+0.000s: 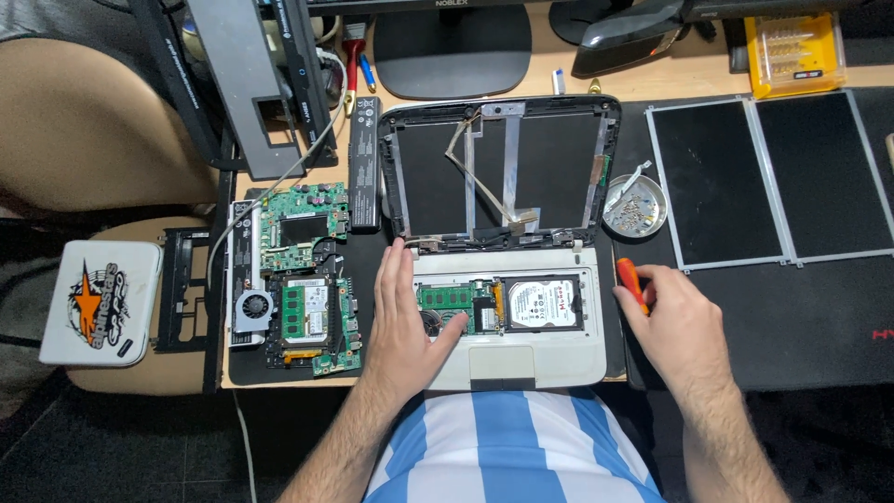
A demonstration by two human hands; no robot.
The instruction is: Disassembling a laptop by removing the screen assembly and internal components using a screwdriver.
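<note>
Left hand (405, 312) spread flat, pressing the left side of the opened white laptop (507, 321), right hand (675, 321) curled around an orange-handled screwdriver (632, 283) just beside it, laptop mid-worktop, memory and hard drive exposed, screen panel removed

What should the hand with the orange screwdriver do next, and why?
Probably bring the orange screwdriver in the right hand leftward over the opened laptop base. The left hand lies flat on that base, steadying it, and the hard drive and memory board sit exposed, while the tool is off to the side.
</note>
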